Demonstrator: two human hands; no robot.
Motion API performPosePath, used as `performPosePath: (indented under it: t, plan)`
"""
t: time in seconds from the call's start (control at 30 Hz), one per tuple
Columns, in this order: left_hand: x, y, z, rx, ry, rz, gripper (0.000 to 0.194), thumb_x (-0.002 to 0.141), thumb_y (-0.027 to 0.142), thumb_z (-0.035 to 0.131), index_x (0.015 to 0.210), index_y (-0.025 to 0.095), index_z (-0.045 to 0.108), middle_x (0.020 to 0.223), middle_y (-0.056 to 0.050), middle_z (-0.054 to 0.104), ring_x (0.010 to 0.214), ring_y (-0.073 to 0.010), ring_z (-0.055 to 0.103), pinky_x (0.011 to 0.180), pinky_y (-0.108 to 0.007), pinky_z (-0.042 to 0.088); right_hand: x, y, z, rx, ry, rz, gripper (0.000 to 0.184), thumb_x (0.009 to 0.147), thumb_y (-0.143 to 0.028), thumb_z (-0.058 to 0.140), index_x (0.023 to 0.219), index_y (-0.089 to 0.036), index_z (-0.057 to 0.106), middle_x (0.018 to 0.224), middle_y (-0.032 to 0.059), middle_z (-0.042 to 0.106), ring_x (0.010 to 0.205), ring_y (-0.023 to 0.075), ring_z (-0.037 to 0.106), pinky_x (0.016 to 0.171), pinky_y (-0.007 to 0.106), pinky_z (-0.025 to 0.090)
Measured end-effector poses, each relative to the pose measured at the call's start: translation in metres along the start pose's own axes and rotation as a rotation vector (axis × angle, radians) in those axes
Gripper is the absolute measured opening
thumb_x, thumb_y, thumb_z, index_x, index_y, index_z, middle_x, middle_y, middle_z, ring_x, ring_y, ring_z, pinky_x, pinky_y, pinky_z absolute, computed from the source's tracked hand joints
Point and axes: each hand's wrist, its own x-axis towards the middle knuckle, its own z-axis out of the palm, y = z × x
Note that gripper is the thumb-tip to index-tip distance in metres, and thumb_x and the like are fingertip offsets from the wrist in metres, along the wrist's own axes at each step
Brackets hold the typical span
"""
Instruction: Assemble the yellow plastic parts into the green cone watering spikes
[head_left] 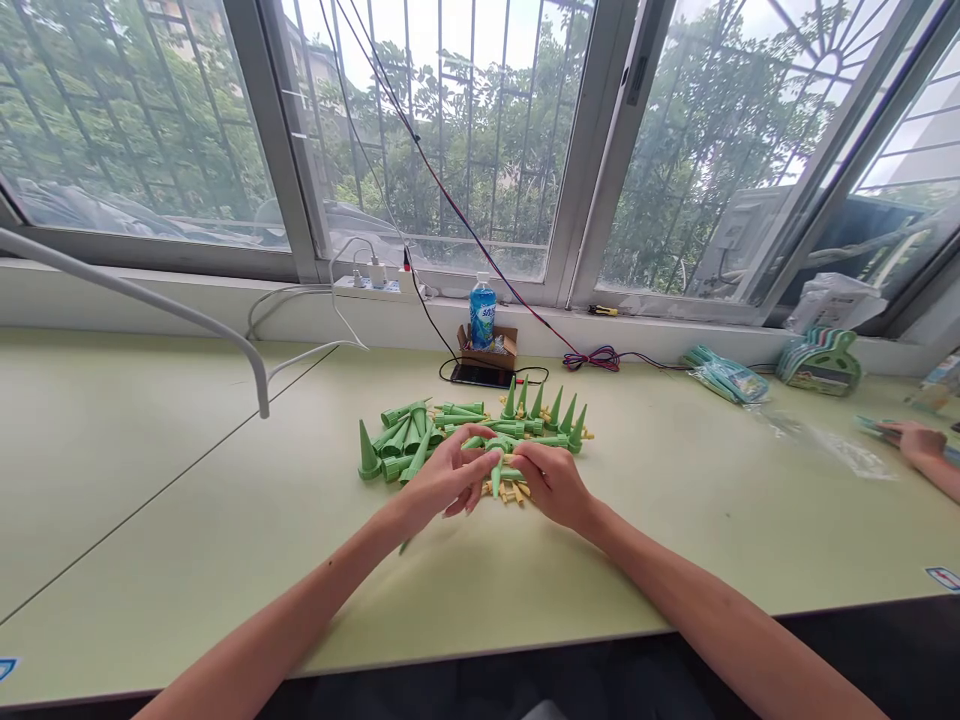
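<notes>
Left hand point(454, 472): I see thumb and fingers closed on a green spike point(496, 482), held near its wide collar, tip pointing toward the table's near edge.
Right hand point(555, 484): fingertips pinched together on what looks like a small yellow piece point(509, 459), just right of that collar.
Green heap point(411, 438): lying left and far of my grip.
Upright cones point(553, 415): lined up beyond my right hand.
Loose yellow pieces point(517, 493): scattered on the table point(660, 500) between my hands.
</notes>
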Motion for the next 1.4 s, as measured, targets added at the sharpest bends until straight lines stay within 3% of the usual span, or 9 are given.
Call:
performPosePath:
  t: [0.17, 0.3, 0.4, 0.5, 0.57, 0.73, 0.87, 1.07, 1.4]
  plan:
    - [0.0, -0.01, 0.001, 0.355, 0.11, 0.229, 0.05, 0.082, 0.037, 0.066, 0.124, 0.023, 0.043, 0.059, 0.008, 0.045, 0.073, -0.018, 0.065, 0.055, -0.022, 0.046, -0.002, 0.002, 0.001, -0.005, -0.002, 0.03, 0.038, 0.101, -0.03, 0.037, 0.065, -0.021, 0.029, 0.055, -0.0055, 0.03, 0.049, 0.0096, 0.024, 0.05, 0.025, 0.023]
    - [0.0, -0.012, 0.004, 0.52, 0.168, 0.297, 0.046, 0.087, 0.029, 0.059, 0.128, 0.023, 0.041, 0.05, 0.008, 0.04, 0.097, -0.0241, 0.066, 0.07, -0.028, 0.049, -0.002, 0.002, 0.002, 0.0, -0.013, 0.06, 0.038, 0.102, -0.031, 0.036, 0.065, -0.021, 0.033, 0.056, -0.0047, 0.034, 0.049, 0.0095, 0.027, 0.05, 0.025, 0.025]
    - [0.0, -0.01, 0.006, 0.52, 0.19, 0.292, 0.044, 0.087, 0.031, 0.058, 0.127, 0.024, 0.041, 0.063, 0.004, 0.052, 0.085, -0.0215, 0.067, 0.064, -0.026, 0.048, -0.001, 0.001, 0.003, -0.001, 0.015, 0.077, 0.038, 0.102, -0.033, 0.036, 0.066, -0.02, 0.037, 0.056, -0.0041, 0.038, 0.049, 0.0093, 0.031, 0.05, 0.024, 0.026]
    - [0.001, -0.01, 0.006, 0.496, 0.217, 0.272, 0.044, 0.087, 0.034, 0.058, 0.127, 0.026, 0.042, 0.097, -0.003, 0.059, 0.053, -0.0079, 0.057, 0.056, -0.025, 0.048, 0.0, -0.002, 0.003, -0.012, 0.069, 0.096, 0.039, 0.101, -0.034, 0.037, 0.065, -0.02, 0.039, 0.056, -0.0041, 0.039, 0.049, 0.0091, 0.032, 0.05, 0.023, 0.027]
    - [0.002, -0.01, 0.005, 0.481, 0.233, 0.282, 0.043, 0.088, 0.035, 0.058, 0.126, 0.026, 0.042, 0.109, -0.005, 0.056, 0.047, -0.0033, 0.05, 0.054, -0.025, 0.048, 0.002, -0.003, 0.003, -0.017, 0.102, 0.108, 0.039, 0.101, -0.035, 0.039, 0.065, -0.02, 0.042, 0.056, -0.0042, 0.039, 0.049, 0.0091, 0.034, 0.05, 0.022, 0.029]
    - [0.005, -0.011, 0.004, 0.323, 0.252, 0.28, 0.039, 0.089, 0.04, 0.057, 0.122, 0.026, 0.043, 0.092, 0.0, 0.055, 0.046, -0.0042, 0.048, 0.043, -0.019, 0.041, 0.004, -0.006, 0.001, -0.008, 0.157, 0.118, 0.033, 0.1, -0.034, 0.043, 0.072, -0.019, 0.052, 0.057, -0.0045, 0.044, 0.05, 0.009, 0.038, 0.05, 0.021, 0.032]
    - [0.007, -0.007, 0.005, 0.07, 0.19, 0.173, 0.039, 0.091, 0.055, 0.049, 0.113, 0.023, 0.043, 0.067, 0.005, 0.053, 0.035, -0.0071, 0.044, 0.03, -0.017, 0.031, 0.005, -0.006, 0.0, -0.02, 0.16, 0.085, 0.027, 0.099, -0.032, 0.045, 0.078, -0.019, 0.054, 0.059, -0.004, 0.048, 0.051, 0.0091, 0.041, 0.051, 0.021, 0.035]
    - [0.005, 0.002, 0.003, -0.176, 0.097, -0.016, 0.05, 0.089, 0.068, 0.04, 0.108, 0.022, 0.046, 0.059, 0.003, 0.057, 0.04, -0.0103, 0.048, 0.033, -0.018, 0.034, 0.002, -0.004, 0.0, -0.071, 0.046, -0.072, 0.026, 0.101, -0.031, 0.043, 0.083, -0.019, 0.056, 0.066, 0.0002, 0.056, 0.057, 0.0107, 0.047, 0.056, 0.022, 0.038]
    - [0.006, -0.003, 0.001, -0.228, 0.044, -0.112, 0.04, 0.085, 0.053, 0.06, 0.107, 0.022, 0.047, 0.057, 0.004, 0.054, 0.046, -0.0128, 0.054, 0.037, -0.019, 0.037, 0.0, -0.001, -0.002, -0.158, -0.031, -0.181, 0.024, 0.103, -0.03, 0.04, 0.088, -0.018, 0.056, 0.066, 0.0002, 0.058, 0.053, 0.01, 0.046, 0.053, 0.022, 0.033]
